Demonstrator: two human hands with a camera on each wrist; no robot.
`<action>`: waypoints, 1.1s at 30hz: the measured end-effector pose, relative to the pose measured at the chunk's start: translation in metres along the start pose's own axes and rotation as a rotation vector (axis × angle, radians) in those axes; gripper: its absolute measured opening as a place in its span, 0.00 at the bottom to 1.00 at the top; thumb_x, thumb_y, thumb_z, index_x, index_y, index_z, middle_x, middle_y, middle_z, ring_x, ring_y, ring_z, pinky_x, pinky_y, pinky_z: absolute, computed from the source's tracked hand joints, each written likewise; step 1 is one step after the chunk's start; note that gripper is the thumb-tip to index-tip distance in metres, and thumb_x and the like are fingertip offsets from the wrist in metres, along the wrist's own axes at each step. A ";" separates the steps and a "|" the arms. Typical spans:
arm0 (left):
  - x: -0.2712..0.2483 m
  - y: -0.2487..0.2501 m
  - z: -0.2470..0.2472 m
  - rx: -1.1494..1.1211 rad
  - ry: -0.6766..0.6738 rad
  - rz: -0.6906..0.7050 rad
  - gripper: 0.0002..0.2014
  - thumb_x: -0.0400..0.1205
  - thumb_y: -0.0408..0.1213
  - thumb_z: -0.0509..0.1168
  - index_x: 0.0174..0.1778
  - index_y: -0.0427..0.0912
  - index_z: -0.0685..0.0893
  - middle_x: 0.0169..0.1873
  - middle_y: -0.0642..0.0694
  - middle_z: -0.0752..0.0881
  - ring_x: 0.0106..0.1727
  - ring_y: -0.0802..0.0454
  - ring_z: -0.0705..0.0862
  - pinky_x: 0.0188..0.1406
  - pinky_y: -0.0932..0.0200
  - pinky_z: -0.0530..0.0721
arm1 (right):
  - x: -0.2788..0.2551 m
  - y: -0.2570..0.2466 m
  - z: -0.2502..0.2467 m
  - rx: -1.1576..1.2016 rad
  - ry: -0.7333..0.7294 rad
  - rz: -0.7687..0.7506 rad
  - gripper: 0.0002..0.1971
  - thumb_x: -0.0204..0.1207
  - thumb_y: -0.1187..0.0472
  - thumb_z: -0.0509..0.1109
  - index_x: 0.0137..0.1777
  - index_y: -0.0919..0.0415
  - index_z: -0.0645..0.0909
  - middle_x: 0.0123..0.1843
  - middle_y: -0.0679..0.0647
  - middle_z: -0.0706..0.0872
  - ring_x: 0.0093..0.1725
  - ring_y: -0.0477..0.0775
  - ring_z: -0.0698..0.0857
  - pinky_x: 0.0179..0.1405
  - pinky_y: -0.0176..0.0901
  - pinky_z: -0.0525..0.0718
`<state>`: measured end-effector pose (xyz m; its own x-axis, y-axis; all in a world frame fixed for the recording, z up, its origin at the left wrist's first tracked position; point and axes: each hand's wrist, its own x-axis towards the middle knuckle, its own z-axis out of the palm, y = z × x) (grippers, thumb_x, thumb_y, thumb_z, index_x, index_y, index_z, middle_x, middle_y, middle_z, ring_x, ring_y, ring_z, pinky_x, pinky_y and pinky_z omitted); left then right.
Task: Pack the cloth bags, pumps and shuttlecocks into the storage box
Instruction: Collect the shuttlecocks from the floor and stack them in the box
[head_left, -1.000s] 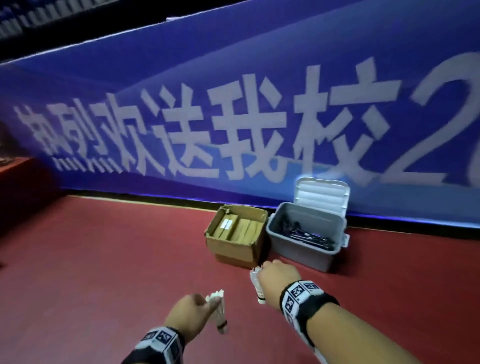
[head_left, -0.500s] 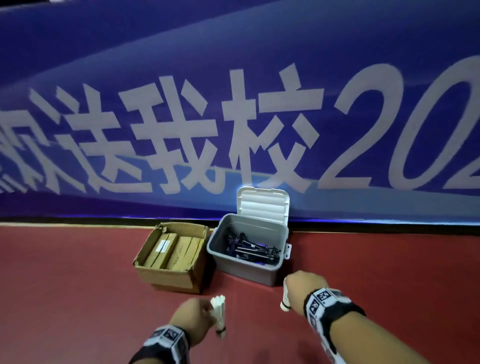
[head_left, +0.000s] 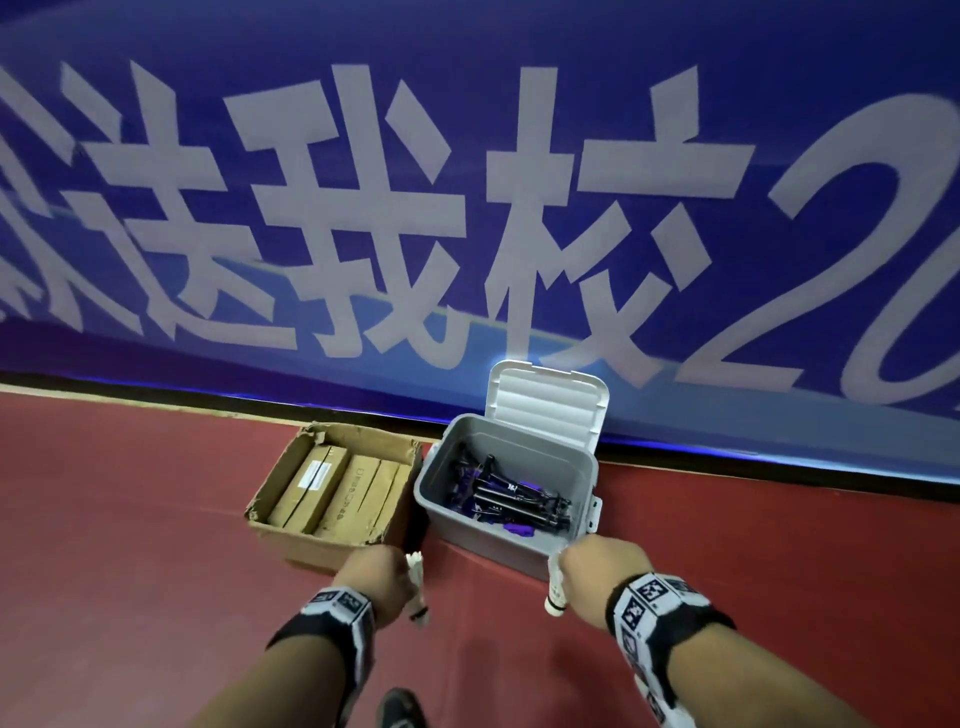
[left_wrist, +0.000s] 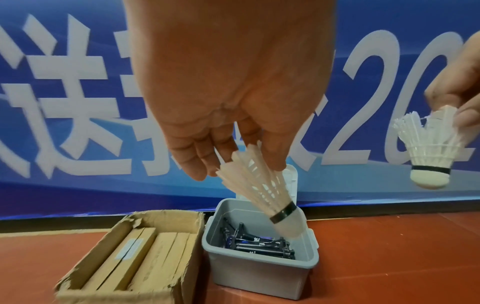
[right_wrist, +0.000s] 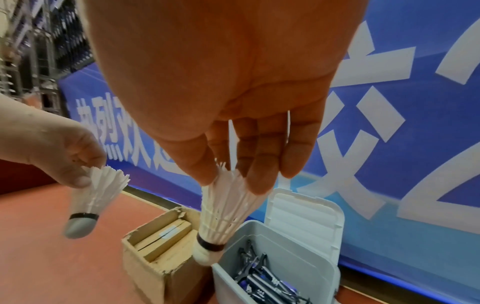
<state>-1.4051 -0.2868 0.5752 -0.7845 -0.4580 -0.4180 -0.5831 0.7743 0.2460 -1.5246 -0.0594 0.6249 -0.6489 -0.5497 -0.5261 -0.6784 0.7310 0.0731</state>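
The grey storage box stands on the red floor with its white lid tipped up against the banner. Black and purple pumps lie inside it. My left hand pinches a white shuttlecock by its feathers, cork down, just short of the box's near left corner. The same shuttlecock hangs in the left wrist view. My right hand pinches a second shuttlecock at the box's near right corner. This shuttlecock also shows in the right wrist view.
A torn cardboard box packed with long brown cartons stands right against the storage box's left side. A big blue banner with white characters runs behind both. Red floor spreads to the left and right. A dark shoe shows at the bottom.
The boxes have come closer and both hands, each still pinching its shuttlecock, now reach the storage box's near edge.
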 end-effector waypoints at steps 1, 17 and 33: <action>0.018 -0.001 -0.009 0.007 -0.005 0.020 0.05 0.80 0.42 0.65 0.42 0.47 0.84 0.40 0.49 0.84 0.42 0.51 0.83 0.39 0.60 0.77 | 0.012 0.000 -0.008 -0.001 0.009 0.029 0.13 0.78 0.57 0.62 0.58 0.52 0.84 0.59 0.54 0.85 0.57 0.61 0.86 0.51 0.49 0.81; 0.238 0.010 -0.039 0.048 -0.172 0.242 0.10 0.79 0.39 0.56 0.45 0.47 0.84 0.47 0.44 0.87 0.51 0.44 0.83 0.50 0.50 0.85 | 0.179 -0.015 -0.076 0.358 -0.157 0.320 0.12 0.78 0.57 0.61 0.56 0.52 0.83 0.57 0.52 0.86 0.57 0.58 0.87 0.47 0.42 0.79; 0.561 -0.008 0.210 -0.099 -0.059 0.086 0.10 0.81 0.37 0.64 0.44 0.35 0.87 0.43 0.34 0.86 0.46 0.35 0.83 0.45 0.45 0.82 | 0.599 0.053 0.165 0.641 -0.426 0.312 0.23 0.68 0.42 0.66 0.51 0.61 0.86 0.57 0.61 0.87 0.56 0.64 0.85 0.50 0.44 0.81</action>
<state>-1.7965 -0.4589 0.1552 -0.8206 -0.3632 -0.4412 -0.5344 0.7613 0.3671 -1.8923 -0.2828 0.1735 -0.5012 -0.1772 -0.8470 -0.0770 0.9841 -0.1603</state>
